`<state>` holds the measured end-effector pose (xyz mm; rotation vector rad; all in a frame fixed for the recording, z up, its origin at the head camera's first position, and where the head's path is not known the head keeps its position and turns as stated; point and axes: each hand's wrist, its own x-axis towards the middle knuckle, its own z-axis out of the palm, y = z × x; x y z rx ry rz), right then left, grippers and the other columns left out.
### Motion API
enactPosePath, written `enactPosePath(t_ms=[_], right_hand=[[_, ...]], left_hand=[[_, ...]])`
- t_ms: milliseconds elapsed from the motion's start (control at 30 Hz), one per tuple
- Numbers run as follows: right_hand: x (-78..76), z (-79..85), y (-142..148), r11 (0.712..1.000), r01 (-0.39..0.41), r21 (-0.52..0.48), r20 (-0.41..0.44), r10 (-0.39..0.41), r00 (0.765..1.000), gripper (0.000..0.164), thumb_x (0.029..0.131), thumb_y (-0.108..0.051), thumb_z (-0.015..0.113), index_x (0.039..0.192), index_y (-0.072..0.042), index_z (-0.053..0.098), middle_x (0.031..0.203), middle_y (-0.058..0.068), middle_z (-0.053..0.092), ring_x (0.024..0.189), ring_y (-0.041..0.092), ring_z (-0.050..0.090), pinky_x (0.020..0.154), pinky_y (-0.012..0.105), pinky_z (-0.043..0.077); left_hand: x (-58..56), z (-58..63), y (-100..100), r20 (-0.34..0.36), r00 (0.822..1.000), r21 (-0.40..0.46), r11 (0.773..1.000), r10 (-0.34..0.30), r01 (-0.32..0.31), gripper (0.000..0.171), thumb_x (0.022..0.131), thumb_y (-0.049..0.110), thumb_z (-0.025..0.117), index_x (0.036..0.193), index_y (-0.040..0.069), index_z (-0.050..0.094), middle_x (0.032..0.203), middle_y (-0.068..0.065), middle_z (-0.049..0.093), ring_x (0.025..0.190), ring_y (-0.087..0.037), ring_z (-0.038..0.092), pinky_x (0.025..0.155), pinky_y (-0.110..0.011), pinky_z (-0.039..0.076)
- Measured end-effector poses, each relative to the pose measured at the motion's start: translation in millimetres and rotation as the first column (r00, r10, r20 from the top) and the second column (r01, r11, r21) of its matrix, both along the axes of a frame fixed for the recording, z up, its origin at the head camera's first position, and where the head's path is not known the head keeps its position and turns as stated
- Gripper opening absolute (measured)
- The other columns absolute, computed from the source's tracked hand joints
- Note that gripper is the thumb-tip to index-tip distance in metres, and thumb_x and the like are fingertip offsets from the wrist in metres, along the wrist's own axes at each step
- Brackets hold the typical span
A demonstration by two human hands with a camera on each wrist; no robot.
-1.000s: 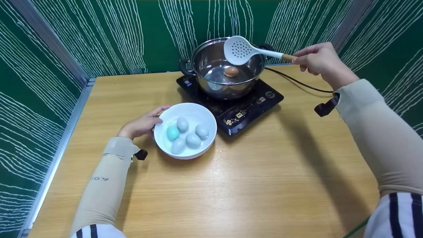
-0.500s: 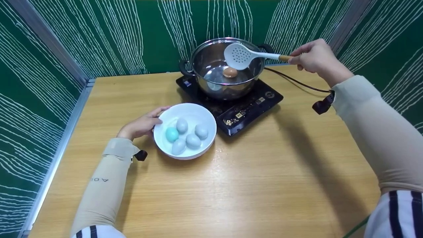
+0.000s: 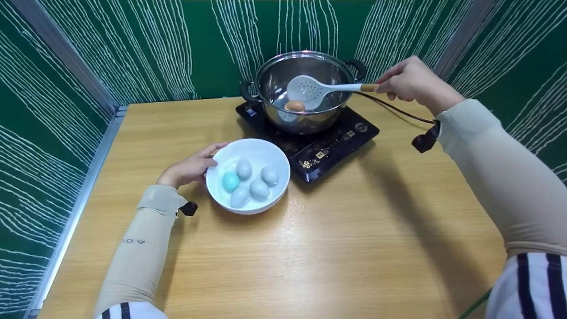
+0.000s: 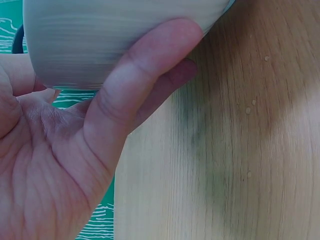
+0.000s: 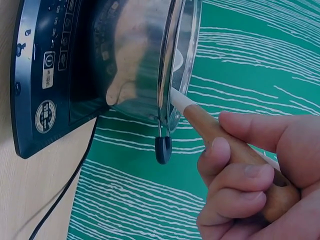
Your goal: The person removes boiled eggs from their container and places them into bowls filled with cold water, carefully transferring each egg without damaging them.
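My right hand [image 3: 409, 84] grips the wooden handle of a white skimmer [image 3: 305, 91] with round holes. The skimmer's head is down inside a steel pot [image 3: 305, 122], right at a brown egg [image 3: 294, 106]. In the right wrist view, curled fingers and thumb surround the wooden handle [image 5: 215, 127]. My left hand [image 3: 188, 167] holds a white bowl [image 3: 250, 145] by its left side. Its thumb [image 4: 165, 45] lies along the bowl's outer wall in the left wrist view. In the bowl lie several pale eggs [image 3: 259, 189] and one turquoise egg [image 3: 231, 181].
The pot stands on a black induction cooker [image 3: 319, 155], just behind and right of the bowl. A black pot handle [image 3: 250, 91] juts out left. From the cooker a dark cord [image 3: 398, 108] runs right. Water drops dot the wooden table [image 3: 336, 248]; a green wall rises behind.
My right hand has moved left and down, bringing the skimmer lower into the pot. The brown egg has shifted left and nearer the front wall. The left hand and bowl have stayed put.
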<state>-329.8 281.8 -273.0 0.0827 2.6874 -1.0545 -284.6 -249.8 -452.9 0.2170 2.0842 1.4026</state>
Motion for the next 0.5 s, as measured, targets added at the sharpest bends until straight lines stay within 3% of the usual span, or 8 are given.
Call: enactPosePath(t_ms=[200,500], right_hand=[[-0.7,1.3,-7.8,0.999,-0.037,-0.009,0.036,0.037,0.999,0.041,0.109,-0.024,0.065,0.143,0.000,0.067,0.071,-0.006,0.064,0.054,0.008,0.042,0.050,0.025,0.035],[0.3,5.6,-12.5,0.994,-0.112,0.003,0.066,0.111,0.992,0.041,0.108,-0.024,0.068,0.141,-0.001,0.071,0.072,-0.007,0.068,0.050,0.008,0.040,0.048,0.024,0.034]], left_hand=[[0.7,0.4,0.3,0.008,1.000,0.008,1.000,0.008,-0.008,0.066,0.111,0.009,0.036,0.173,0.031,0.028,0.181,-0.009,0.017,0.160,-0.039,0.030,0.127,-0.061,0.036],[1.0,0.5,0.8,0.011,1.000,0.011,1.000,0.011,-0.011,0.064,0.112,0.009,0.036,0.172,0.031,0.030,0.181,-0.008,0.020,0.160,-0.038,0.031,0.128,-0.061,0.035]])
